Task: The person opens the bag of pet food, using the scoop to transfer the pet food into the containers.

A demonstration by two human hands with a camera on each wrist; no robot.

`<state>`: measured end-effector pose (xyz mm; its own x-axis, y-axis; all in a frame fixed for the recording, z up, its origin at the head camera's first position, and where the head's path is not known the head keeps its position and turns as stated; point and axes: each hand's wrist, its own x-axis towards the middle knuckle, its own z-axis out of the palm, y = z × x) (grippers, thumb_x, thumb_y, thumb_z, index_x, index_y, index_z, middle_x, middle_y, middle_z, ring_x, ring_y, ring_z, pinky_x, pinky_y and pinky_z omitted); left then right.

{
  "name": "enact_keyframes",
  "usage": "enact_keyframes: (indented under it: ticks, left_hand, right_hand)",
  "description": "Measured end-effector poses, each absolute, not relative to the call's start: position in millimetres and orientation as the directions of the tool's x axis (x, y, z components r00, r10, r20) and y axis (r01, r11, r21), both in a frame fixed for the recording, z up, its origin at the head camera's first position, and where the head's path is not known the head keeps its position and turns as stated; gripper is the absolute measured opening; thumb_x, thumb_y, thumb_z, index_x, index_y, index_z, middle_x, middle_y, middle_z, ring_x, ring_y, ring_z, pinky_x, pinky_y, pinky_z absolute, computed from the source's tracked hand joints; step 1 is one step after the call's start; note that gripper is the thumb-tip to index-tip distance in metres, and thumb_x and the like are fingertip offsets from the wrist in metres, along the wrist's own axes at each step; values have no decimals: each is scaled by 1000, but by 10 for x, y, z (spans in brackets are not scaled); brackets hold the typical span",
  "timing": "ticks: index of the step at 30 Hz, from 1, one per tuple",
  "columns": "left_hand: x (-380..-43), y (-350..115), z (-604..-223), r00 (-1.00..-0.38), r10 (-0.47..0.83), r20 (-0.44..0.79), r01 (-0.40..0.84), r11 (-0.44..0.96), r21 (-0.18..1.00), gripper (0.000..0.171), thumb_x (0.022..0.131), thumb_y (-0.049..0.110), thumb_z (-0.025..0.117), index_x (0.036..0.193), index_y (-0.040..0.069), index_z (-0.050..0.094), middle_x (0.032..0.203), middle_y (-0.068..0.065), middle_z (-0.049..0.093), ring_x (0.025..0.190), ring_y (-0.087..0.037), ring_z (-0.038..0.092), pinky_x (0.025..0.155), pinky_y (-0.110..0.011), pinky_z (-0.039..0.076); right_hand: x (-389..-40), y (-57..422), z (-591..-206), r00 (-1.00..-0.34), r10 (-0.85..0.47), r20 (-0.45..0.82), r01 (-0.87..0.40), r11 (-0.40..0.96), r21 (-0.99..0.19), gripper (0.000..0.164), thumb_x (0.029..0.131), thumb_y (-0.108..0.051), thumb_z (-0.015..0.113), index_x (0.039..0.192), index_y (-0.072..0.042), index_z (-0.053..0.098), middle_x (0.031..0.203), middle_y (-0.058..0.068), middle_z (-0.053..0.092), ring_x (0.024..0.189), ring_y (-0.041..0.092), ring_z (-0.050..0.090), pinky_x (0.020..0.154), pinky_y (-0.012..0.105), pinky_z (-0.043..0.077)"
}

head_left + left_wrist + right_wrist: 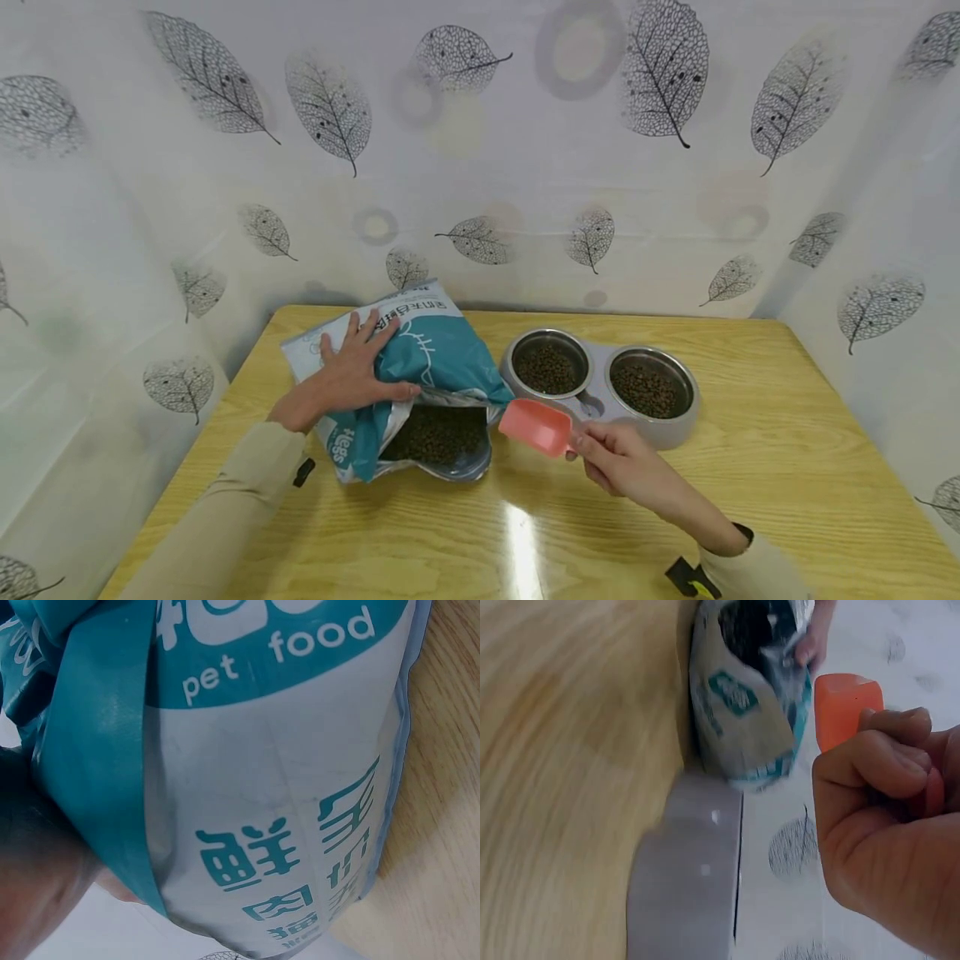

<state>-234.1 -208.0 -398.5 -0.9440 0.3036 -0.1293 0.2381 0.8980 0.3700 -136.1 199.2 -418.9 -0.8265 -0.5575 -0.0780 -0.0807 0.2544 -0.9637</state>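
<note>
A teal and white pet food bag [450, 346] lies on its side with its mouth facing front, and brown kibble [438, 437] shows inside. My left hand [356, 367] rests on top of the bag with fingers spread, the thumb near the opening. In the left wrist view the printed side of the bag [247, 765] fills most of the picture. My right hand [618, 458] grips the handle of a pink scoop [538, 427], held between the bag and the bowls. No kibble is visible in the scoop. In the right wrist view, curled fingers [877, 765] wrap the handle.
A grey double feeder [600, 367] stands behind the right hand, its left bowl [550, 367] and right bowl [651, 385] both holding kibble. The wooden table [765, 467] meets a leaf-patterned cloth [480, 167] at the back and sides.
</note>
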Motion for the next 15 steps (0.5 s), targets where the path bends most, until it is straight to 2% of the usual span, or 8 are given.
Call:
enact_keyframes:
  ticks: [3,6,11,15]
  left_hand:
    - [-2345,-2084,-3994,-944,303,-128,238,899,368,118,81,75,68,167,17,11,173,-22,-2,156,-52,-10,111,-85,-5]
    - [-2346,-2085,-3997,-945,302,-127,238,899,369,118,81,74,68,167,17,11,173,-21,-2,156,-52,-10,111,-85,-5]
    - [-2347,-2090,-4000,-944,305,-123,242,897,370,118,81,74,68,167,17,11,173,-21,-2,156,-52,-10,111,-85,-5]
    - [-2351,-2091,-3998,-944,307,-123,244,898,368,118,81,75,68,167,17,11,173,-21,-2,156,-52,-10,111,-85,-5]
  right_hand:
    - [-1348,1797,-4247,-788,-609,-96,-61,232,-971,44,112,-23,42,102,15,60,54,-8,41,42,-2,33,38,20,28]
    - [-1342,1598,-4292,-768,-629,-117,-59,251,-966,43,112,-25,44,98,11,63,52,-8,41,41,-1,33,39,21,29]
    - [-1343,1302,-4343,-791,-582,-190,-41,360,-932,41,110,-26,48,94,4,71,48,-7,41,39,1,34,41,22,31]
    - [-1362,1120,-4360,-818,-543,-191,-80,436,-896,38,107,-20,50,88,2,74,47,-8,42,38,1,35,42,22,31]
